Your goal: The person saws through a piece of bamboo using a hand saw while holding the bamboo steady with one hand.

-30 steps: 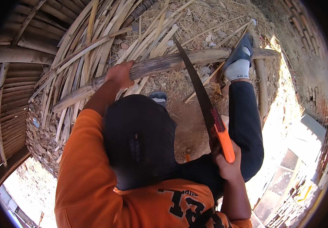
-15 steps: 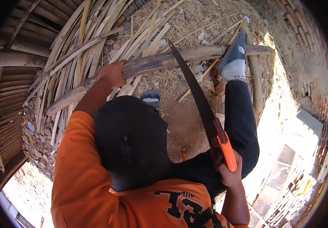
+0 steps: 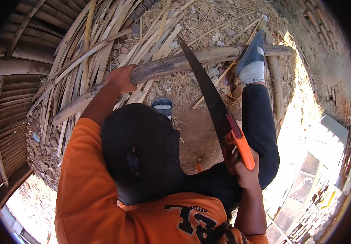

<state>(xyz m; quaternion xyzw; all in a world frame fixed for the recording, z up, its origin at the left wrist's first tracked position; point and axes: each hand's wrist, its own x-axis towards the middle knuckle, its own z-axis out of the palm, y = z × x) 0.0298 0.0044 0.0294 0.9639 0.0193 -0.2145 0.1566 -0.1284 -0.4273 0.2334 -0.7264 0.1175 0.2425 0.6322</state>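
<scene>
My left hand [image 3: 121,79] is closed round a long, weathered bamboo pole [image 3: 161,68] that slants up from left to right. In my right hand [image 3: 248,173] is a handsaw [image 3: 208,90], its dark blade pointing up and to the left and its orange-red handle in my fist. The blade passes over the middle of the pole; I cannot tell whether its teeth touch it. My sandalled right foot [image 3: 252,59] in a light sock rests on the pole near its right end. My left sandal [image 3: 163,106] is below the pole.
A heap of split bamboo strips [image 3: 77,57] lies at the far left, by a slatted wall [image 3: 8,122]. Another pole [image 3: 275,81] runs beneath the right end of the held one. Straw and rubble litter the ground; a brick wall [image 3: 326,53] stands at right.
Hardly anything differs. The saw has shifted very slightly, its tip a little up and left. Both hands keep their hold, and the pole stays put.
</scene>
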